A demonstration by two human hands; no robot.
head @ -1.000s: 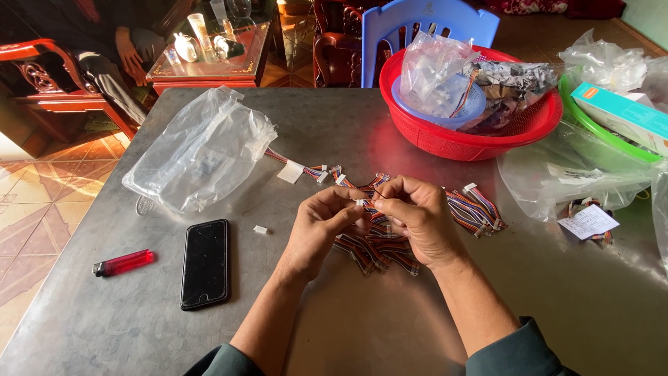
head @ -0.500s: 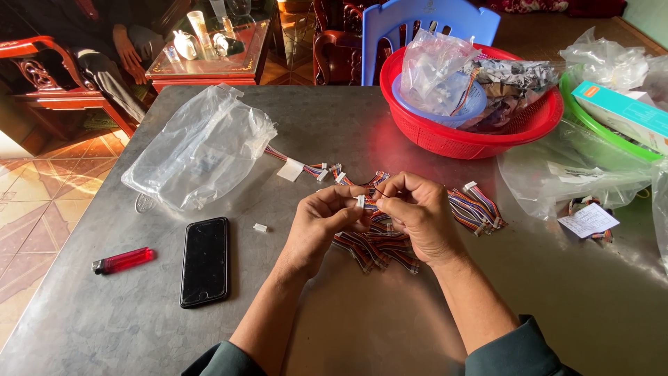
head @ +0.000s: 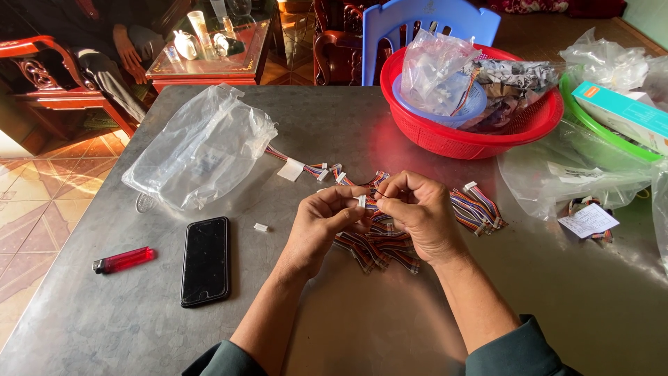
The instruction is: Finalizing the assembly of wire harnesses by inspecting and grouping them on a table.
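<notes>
A: Head view, looking down on a grey table (head: 445, 320). Both hands meet near the middle. Left hand (head: 321, 226) curled, thumb and forefinger pinching a small white connector (head: 361, 201). Right hand (head: 416, 212) also curled, fingertips closed on the wire side of the same piece, just beside the left fingertips.

B: Orientation of the connector?

A: Its long axis looks roughly upright in the frame, running away from the wearer. Which end faces up I cannot tell; the fingers cover most of it. It is lifted a little above the table, over the wire bundle (head: 376, 244).

B: The bundle?

A: Multicoloured ribbon leads in a loose heap directly under the hands, strands running mostly left to right. A second bunch (head: 476, 207) lies just right of the right hand, white plugs at its far end. More leads (head: 313, 169) trail out of a clear plastic bag (head: 202, 150) on the left, pointing toward the hands.

B: Other items?

A: Black phone (head: 205, 259), face up, long axis running away from the wearer, left of the left forearm. Red lighter (head: 124, 260) farther left, lying crosswise. One loose white plug (head: 260, 227) between phone and left hand. Red basket (head: 445, 136) at the far right, holding bags. Another person's hand (head: 129, 57) rests at the far left, away from the table.
</notes>
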